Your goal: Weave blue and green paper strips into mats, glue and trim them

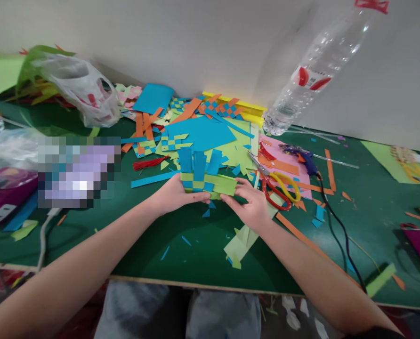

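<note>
Between both hands I hold a small piece of woven paper (pixel 197 180), blue and light green strips in a checkered weave. Several blue strips stick up from its top on the left, and light green strips run out to the right. My left hand (pixel 176 195) grips its left end, thumb along the lower edge. My right hand (pixel 248 202) pinches the green strips at the right end. Just right of that hand lie scissors (pixel 278 181) with red and yellow handles. Behind the weave, blue paper (pixel 203 134) rests on a heap of cut strips.
On the green table (pixel 142 249) are scattered paper scraps. A tall plastic bottle (pixel 312 80) leans by the wall. A blue glue gun (pixel 303 160) trails a black cord at right. A plastic bag (pixel 86 89) and a blurred phone-like object (pixel 79 174) on a white cable are left.
</note>
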The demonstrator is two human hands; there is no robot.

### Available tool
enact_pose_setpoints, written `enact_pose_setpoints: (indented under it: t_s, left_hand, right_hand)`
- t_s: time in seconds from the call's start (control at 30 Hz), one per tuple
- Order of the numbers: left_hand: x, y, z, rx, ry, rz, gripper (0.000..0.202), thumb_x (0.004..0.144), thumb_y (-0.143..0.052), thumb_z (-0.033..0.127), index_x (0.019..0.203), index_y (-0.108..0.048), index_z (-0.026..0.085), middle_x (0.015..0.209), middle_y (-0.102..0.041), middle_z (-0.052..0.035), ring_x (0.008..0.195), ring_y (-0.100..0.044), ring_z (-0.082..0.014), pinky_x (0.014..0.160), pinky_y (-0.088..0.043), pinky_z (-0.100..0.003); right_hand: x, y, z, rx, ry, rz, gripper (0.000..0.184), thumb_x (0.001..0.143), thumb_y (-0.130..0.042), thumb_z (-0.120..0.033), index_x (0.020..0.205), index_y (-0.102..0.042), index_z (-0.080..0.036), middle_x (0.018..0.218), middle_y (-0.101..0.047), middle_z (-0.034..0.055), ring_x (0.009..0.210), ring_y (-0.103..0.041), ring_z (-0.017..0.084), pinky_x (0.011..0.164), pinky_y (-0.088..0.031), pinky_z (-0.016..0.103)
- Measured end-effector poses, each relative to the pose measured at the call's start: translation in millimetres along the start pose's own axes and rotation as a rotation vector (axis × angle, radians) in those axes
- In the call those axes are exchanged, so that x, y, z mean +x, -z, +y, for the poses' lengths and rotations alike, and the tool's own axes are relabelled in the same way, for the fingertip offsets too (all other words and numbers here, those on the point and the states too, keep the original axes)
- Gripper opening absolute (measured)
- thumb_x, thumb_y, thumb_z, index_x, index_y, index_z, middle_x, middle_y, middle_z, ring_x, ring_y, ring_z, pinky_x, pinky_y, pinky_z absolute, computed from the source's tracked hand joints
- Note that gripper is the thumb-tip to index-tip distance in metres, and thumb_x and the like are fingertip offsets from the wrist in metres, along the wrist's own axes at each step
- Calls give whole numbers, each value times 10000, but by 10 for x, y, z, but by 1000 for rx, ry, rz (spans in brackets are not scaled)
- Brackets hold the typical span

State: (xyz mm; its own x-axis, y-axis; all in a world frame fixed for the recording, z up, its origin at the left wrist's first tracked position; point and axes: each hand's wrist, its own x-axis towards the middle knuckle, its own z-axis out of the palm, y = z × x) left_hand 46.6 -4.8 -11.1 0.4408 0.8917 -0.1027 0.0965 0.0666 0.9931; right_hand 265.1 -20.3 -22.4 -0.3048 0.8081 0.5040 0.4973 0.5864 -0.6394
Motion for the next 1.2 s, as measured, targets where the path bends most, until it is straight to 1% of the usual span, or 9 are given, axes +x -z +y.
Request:
enact_pose_setpoints:
  t_s: [0.1,0.2,0.27,0.37,0.47,0.7,0.87,1.0,1.2]
  left_hand:
    - [7,12,-6,72,-10,32,306,726,-749,391,918,-675,164,831,-747,-61,751,-715,-202,759,-601,-339]
    - [15,25,-18,134,-23,30,271,732,-739,404,865,-675,176,788,-743,-46,747,-712,-199,760,-595,-336]
    - [19,30,-24,159,-34,24,251,735,-734,406,833,-676,182,777,-742,-38,744,-710,-195,763,-593,-334]
    - [21,32,-29,159,-29,33,241,733,-739,397,819,-680,180,768,-742,-38,750,-713,-197,773,-596,-337]
    - [21,22,-40,78,-2,45,262,721,-755,380,874,-688,179,829,-751,-48,761,-720,-202,779,-605,-342]
    - [29,2,-87,-51,34,52,281,704,-772,359,920,-702,194,929,-755,-46,775,-728,-205,774,-619,-337]
    - [27,23,-55,48,26,47,295,714,-764,383,933,-706,194,934,-757,-40,842,-722,-210,812,-602,-334]
    - [11,20,12,181,14,129,355,673,-783,418,932,-708,188,998,-748,-46,933,-702,-243,844,-582,-354]
    - [-13,-25,70,253,78,288,360,617,-811,426,858,-692,188,918,-753,-57,875,-706,-260,784,-583,-363]
  right_hand:
    - [-8,6,-11,31,-32,1,237,838,-626,-370,644,-609,-236,635,-662,-6,718,-642,180,926,-526,438]
    - [-18,25,-29,99,-114,-35,173,787,-680,-389,759,-653,-221,827,-719,41,927,-660,219,826,-565,374]
    - [-19,35,-37,125,-169,-35,184,794,-670,-393,815,-662,-210,907,-720,66,962,-663,225,760,-577,339]
    - [-11,32,-38,121,-163,22,177,840,-618,-355,736,-632,-213,760,-695,43,937,-674,218,764,-578,338]
    - [6,19,-40,114,-98,50,228,849,-609,-308,637,-587,-228,605,-638,5,903,-678,219,839,-569,382]
    - [22,11,-56,102,-33,93,197,834,-629,-257,640,-606,-228,604,-658,-14,738,-679,189,845,-567,402]
    - [11,9,-47,53,-13,101,218,826,-617,-256,618,-560,-224,580,-612,-12,747,-670,183,763,-577,348]
    - [8,8,-40,20,34,89,232,830,-617,-252,615,-534,-219,550,-571,-17,741,-662,179,710,-572,313]
    - [2,13,-60,29,54,60,213,835,-609,-244,633,-545,-221,587,-606,-12,712,-657,172,727,-566,319]
